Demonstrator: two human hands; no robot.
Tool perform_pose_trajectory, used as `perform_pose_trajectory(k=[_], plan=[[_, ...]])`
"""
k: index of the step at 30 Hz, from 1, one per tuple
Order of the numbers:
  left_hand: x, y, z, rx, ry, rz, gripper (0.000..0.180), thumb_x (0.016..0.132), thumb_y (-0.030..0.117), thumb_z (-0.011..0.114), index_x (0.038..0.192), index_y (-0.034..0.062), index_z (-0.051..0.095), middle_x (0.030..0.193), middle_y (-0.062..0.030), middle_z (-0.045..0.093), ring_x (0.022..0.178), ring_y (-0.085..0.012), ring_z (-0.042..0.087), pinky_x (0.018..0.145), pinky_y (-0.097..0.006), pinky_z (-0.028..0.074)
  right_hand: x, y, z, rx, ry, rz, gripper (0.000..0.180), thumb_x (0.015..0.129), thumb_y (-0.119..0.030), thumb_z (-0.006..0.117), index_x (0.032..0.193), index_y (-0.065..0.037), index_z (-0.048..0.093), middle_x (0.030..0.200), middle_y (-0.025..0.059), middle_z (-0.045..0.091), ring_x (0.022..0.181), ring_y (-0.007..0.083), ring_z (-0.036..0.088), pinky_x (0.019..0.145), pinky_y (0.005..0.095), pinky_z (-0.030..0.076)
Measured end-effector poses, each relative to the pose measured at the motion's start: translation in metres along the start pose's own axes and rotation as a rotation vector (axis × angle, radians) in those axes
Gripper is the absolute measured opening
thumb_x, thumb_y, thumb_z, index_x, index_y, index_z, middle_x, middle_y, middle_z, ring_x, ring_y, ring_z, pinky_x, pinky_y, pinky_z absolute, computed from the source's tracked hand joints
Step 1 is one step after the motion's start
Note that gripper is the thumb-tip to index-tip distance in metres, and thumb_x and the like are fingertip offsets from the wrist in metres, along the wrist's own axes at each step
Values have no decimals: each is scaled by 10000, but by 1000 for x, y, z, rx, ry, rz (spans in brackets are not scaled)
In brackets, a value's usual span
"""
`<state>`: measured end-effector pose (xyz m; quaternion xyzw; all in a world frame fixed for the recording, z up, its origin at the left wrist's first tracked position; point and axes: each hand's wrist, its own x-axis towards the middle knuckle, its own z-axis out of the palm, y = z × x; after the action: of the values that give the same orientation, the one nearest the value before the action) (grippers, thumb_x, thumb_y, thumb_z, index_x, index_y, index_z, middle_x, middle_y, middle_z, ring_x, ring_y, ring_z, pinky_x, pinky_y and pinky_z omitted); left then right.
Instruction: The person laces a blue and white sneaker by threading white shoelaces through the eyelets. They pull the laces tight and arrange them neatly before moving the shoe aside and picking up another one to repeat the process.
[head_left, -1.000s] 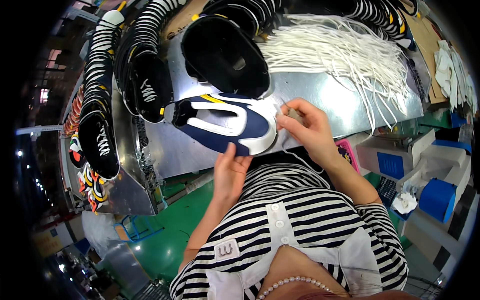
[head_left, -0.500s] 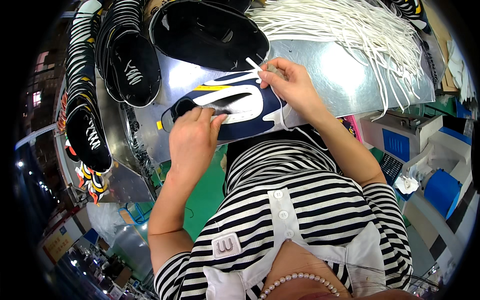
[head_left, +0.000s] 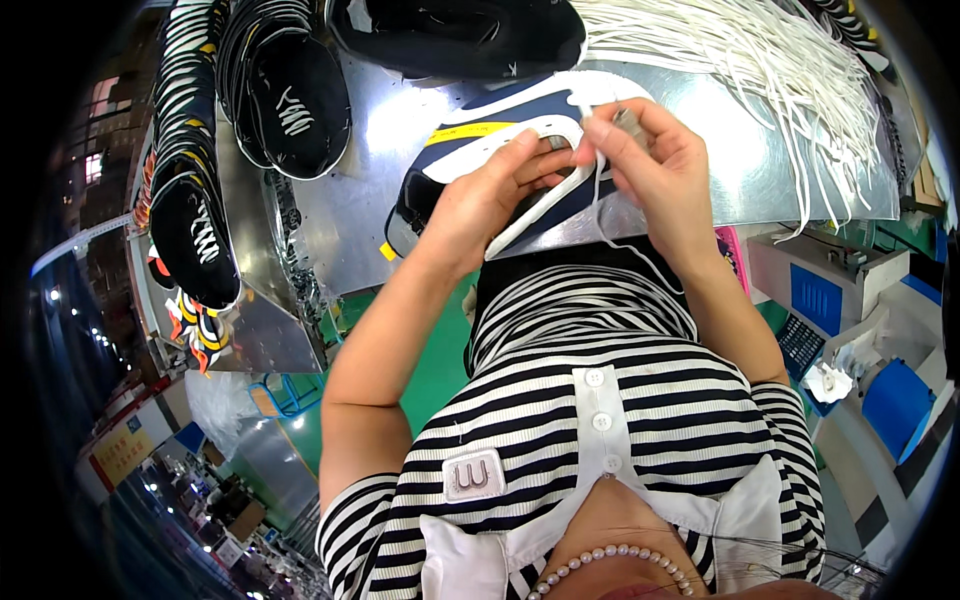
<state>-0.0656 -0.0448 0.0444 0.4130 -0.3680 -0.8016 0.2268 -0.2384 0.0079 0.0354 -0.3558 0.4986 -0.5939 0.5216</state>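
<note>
Nearest the camera, at the bottom of the frame, is your black-and-white striped shirt (head_left: 600,420) with a white button placket. Your 2 forearms rise from it toward the upper middle. Your left hand (head_left: 490,195) lies on a navy and white shoe upper (head_left: 520,140), fingers curled over its white edge and pressing it down. Your right hand (head_left: 650,165) meets it just to the right, thumb and fingertips pinched tight on a thin white lace (head_left: 598,200) at the upper's white trim; the lace trails down toward your shirt. The shoe upper rests flat on a shiny metal table (head_left: 370,200), just above centre. Farther off, a loose heap of white laces (head_left: 760,70) spreads across the upper right. Black shoe uppers (head_left: 290,90) are stacked in rows along the upper left.
</note>
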Motion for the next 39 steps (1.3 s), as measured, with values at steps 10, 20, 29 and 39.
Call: perform_pose_trajectory(k=[10,20,29,39], plan=[[-13,-13,8,55,99,341,246,927,173,695,1121,23,672,1045,-26,679,912,-96,622,801,-232,501,-18,4,7,-60,-58,64,112,911,-152,675,921,-41,669,703,-4,667,556,-15,441,495,154,293],[-15,-24,6,181,237,426,206,931,170,683,1050,3,693,976,-19,696,853,-80,622,747,-233,495,-30,1,12,-285,-49,-18,190,941,-154,644,998,18,588,772,58,682,604,54,545,540,217,431],[-19,-24,7,374,249,441,194,925,126,681,1064,-8,695,1012,-55,719,890,-113,667,752,-239,509,-28,-5,0,-334,-127,19,130,985,-94,559,1063,10,564,785,46,680,587,60,542,531,211,443],[-20,-27,2,1329,190,1014,240,902,68,668,1131,-3,685,1106,-119,717,977,-242,702,830,-312,533,-10,8,13,-1083,-131,-413,173,927,-102,613,1024,-2,510,756,143,672,661,281,677,606,343,512]])
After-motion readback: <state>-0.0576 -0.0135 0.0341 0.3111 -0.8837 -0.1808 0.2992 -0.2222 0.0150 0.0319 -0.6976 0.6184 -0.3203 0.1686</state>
